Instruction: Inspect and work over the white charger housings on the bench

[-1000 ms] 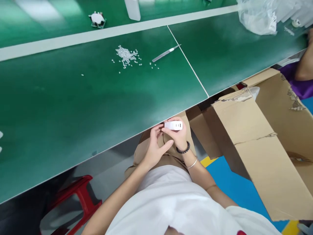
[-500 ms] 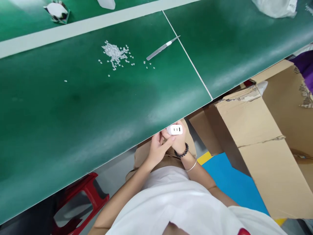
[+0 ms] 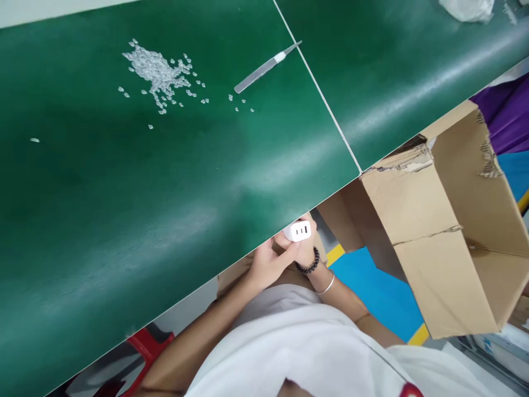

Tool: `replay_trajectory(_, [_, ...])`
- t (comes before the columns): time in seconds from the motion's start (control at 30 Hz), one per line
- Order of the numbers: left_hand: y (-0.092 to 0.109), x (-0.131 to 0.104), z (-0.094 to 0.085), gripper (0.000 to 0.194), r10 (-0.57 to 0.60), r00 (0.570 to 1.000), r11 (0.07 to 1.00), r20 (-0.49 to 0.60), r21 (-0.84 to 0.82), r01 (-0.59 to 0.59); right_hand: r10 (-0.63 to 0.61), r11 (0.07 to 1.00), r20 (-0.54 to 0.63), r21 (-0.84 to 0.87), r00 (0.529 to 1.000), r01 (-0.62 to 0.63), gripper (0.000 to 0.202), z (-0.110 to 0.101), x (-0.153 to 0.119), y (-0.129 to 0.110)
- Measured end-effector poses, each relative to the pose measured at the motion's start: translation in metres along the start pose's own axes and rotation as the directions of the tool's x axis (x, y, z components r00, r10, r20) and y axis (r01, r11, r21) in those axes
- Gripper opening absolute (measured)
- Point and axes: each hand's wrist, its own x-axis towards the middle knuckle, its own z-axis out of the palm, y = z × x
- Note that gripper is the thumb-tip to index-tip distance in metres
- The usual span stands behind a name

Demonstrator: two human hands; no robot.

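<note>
Hands (image 3: 306, 252) apparently both hold a white charger (image 3: 300, 231).

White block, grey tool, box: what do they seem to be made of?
White block: probably plastic, smooth and evenly white.
Grey tool: likely metal, dull grey, thin and tapering; its white band could be plastic or tape.
Box: matt brown cardboard, its torn edge showing ridges.

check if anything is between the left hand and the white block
Nothing visible is: the left hand has its thumb tip right beside the white block, held in the right hand. The green table hides some left fingers, so I cannot tell there.
</note>
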Motion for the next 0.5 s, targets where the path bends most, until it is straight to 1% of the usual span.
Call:
replay_trajectory(0.1, [-0.01, 0.002, -0.009, 0.054, 0.03, 0.999, 0.997, 0.033, 0.073, -0.032, -0.003, 1.0, 0.0, -0.002, 1.0, 0.003, 0.049, 0.005, 0.003, 0.014])
replay_trajectory(0.2, [-0.014, 0.0, -0.013, 0.052, 0.036, 0.998, 0.993, 0.047, 0.115, -0.041, 0.02, 1.0, 0.004, 0.002, 1.0, -0.02, 0.052, 0.006, 0.001, 0.017])
replay_trajectory(0.3, [-0.013, -0.001, -0.012, 0.048, 0.014, 0.999, 0.997, 0.053, 0.081, -0.019, 0.054, 0.998, 0.018, 0.018, 0.998, -0.055, 0.048, 0.004, -0.005, 0.01])
replay_trajectory(0.4, [-0.009, -0.002, -0.01, 0.045, 0.037, 0.997, 0.996, 0.068, 0.079, -0.042, 0.083, 0.996, 0.03, 0.024, 0.996, -0.084, 0.045, 0.001, -0.008, 0.0])
replay_trajectory(0.5, [-0.005, -0.001, -0.009, 0.047, 0.029, 0.997, 0.994, 0.075, 0.103, -0.036, 0.107, 0.994, 0.024, 0.01, 0.994, -0.107, 0.044, -0.002, -0.008, -0.007])
